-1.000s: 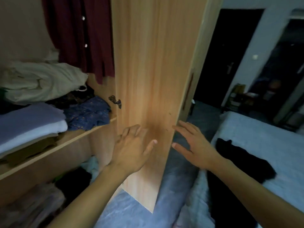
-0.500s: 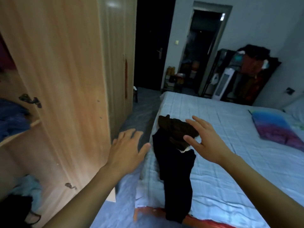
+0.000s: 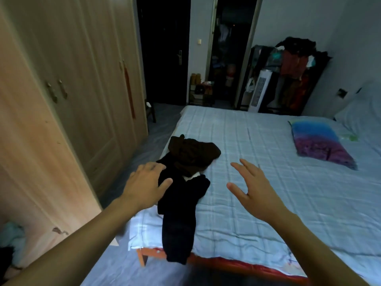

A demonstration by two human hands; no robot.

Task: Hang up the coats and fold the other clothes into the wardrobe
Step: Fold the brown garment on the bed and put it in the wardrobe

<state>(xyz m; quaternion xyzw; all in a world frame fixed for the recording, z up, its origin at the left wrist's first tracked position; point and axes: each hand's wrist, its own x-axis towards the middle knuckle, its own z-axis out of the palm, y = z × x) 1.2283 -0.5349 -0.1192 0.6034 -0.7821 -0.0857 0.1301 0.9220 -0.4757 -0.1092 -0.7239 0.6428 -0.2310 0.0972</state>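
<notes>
Wardrobe (image 3: 68,104) fills the left of the frame. Left hand (image 3: 144,186), grip loose and spread, hovers at the edge of the black clothes (image 3: 181,203) lying mid-frame on the bed (image 3: 268,182); can't tell if it touches. Right hand (image 3: 253,188), grip splayed, holds nothing. Colourful pillow (image 3: 317,141) sits right.

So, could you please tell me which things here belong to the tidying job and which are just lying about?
Job:
- black garment draped over the bed edge
- crumpled dark brown garment
- light wooden wardrobe
- left hand, right hand

Lying about:
- blue-and-purple pillow
- white tower fan
</notes>
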